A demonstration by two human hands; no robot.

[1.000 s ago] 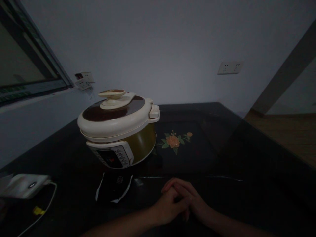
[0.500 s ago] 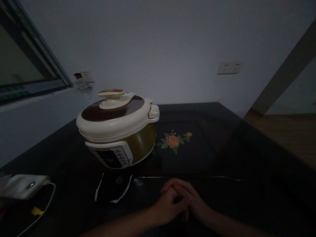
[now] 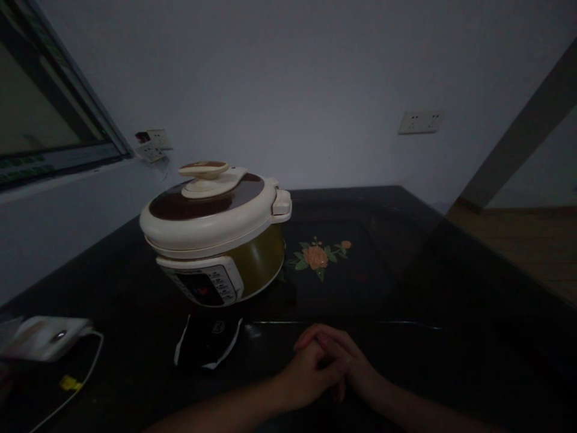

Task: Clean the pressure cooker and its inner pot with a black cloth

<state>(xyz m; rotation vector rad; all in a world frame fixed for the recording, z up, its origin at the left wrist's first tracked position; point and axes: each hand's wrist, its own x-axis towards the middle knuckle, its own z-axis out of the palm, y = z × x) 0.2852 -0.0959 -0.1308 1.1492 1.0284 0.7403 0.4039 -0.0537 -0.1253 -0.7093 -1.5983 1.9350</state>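
My left hand (image 3: 307, 377) and my right hand (image 3: 356, 367) are clasped together, fingers folded into each other, at the front of the black table (image 3: 406, 373). Both are closed, and no object shows between them. Closest to them on the left lies a black packet (image 3: 207, 343) with white edges, which looks like a tissue pack. Behind it stands an electric pressure cooker (image 3: 211, 234), cream and olive-gold, its lid on and its control panel facing me. A printed flower (image 3: 315, 257) decorates the tabletop beyond my hands.
At the left edge lies a white device (image 3: 49, 338) with a white cable (image 3: 92, 367) and a yellow tag (image 3: 71, 383). Wall sockets (image 3: 421, 122) sit at the right; a loose socket (image 3: 149, 151) hangs near the window (image 3: 49, 96). Wooden floor (image 3: 518, 240) shows past the table's right edge.
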